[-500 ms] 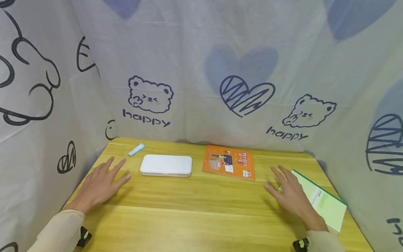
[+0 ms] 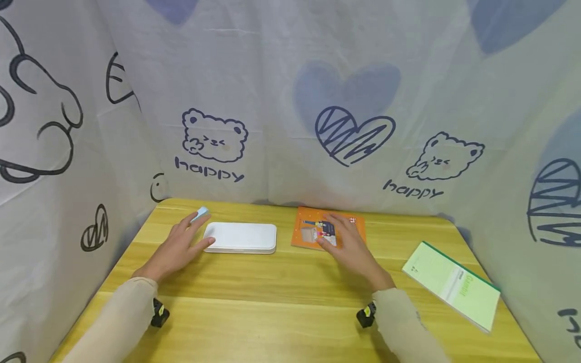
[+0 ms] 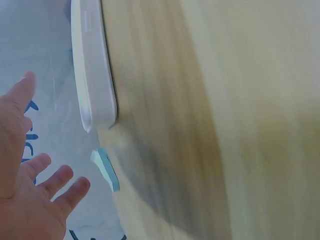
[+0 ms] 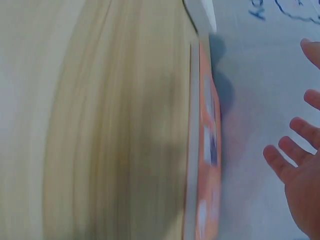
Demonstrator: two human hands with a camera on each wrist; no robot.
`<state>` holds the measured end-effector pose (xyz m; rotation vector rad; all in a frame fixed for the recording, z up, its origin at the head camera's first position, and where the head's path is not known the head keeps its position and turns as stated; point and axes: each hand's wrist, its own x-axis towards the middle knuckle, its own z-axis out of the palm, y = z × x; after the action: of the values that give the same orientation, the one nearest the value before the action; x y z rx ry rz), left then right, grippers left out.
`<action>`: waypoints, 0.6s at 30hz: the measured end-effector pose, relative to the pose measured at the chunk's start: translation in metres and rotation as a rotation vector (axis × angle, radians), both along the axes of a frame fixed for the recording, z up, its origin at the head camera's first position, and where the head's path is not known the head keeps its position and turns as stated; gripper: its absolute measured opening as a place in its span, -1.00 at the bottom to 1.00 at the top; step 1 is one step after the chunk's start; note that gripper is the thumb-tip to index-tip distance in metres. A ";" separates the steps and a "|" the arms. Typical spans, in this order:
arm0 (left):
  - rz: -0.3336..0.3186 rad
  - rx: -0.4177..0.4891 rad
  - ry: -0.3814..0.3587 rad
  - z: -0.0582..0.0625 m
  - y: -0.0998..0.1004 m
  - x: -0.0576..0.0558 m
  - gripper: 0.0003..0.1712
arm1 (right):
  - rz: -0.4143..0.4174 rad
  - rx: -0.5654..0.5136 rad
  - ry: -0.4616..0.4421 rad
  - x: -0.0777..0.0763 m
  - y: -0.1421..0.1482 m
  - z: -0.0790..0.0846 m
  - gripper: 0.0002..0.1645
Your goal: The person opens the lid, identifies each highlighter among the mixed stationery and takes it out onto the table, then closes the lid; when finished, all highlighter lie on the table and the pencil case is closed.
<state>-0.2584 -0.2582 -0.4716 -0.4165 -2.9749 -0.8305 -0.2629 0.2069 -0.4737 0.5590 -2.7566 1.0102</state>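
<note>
A white flat case (image 2: 242, 238) with rounded corners lies on the wooden table, left of the middle. My left hand (image 2: 174, 252) hovers by its left end, fingers spread and holding nothing. Just past those fingertips is a small light-blue strip (image 2: 199, 213), partly covered by the hand; the left wrist view shows the strip (image 3: 106, 170) whole. My right hand (image 2: 354, 251) is held above an orange booklet (image 2: 303, 227), hiding part of its cover. In the right wrist view, the fingers are apart from the booklet (image 4: 207, 150) and grip nothing.
A light-green notebook (image 2: 454, 287) with a dark green spine lies slanted at the right side of the table (image 2: 272, 322). Patterned cloth (image 2: 272, 75) hangs behind the table and along both sides.
Both hands have moved inward: my left hand to the right toward the white case, my right hand left from beside the green notebook to over the orange booklet. The objects lie where they were.
</note>
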 end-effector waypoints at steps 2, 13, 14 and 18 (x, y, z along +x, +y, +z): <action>-0.012 0.014 -0.002 -0.003 0.003 -0.006 -0.13 | 0.034 -0.027 -0.019 -0.006 -0.019 -0.002 -0.12; 0.005 0.042 -0.110 -0.022 0.013 -0.022 -0.09 | 0.222 -0.106 -0.228 -0.030 -0.106 -0.033 -0.15; 0.009 0.038 -0.124 -0.023 0.014 -0.022 -0.09 | 0.229 -0.121 -0.244 -0.031 -0.111 -0.036 -0.14; -0.006 0.029 -0.149 -0.024 0.017 -0.026 -0.09 | 0.214 -0.130 -0.254 -0.037 -0.124 -0.042 -0.12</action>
<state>-0.2841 -0.2412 -0.4957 -0.3786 -3.0937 -0.9437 -0.3000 0.0832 -0.5155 0.7673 -2.8619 1.3868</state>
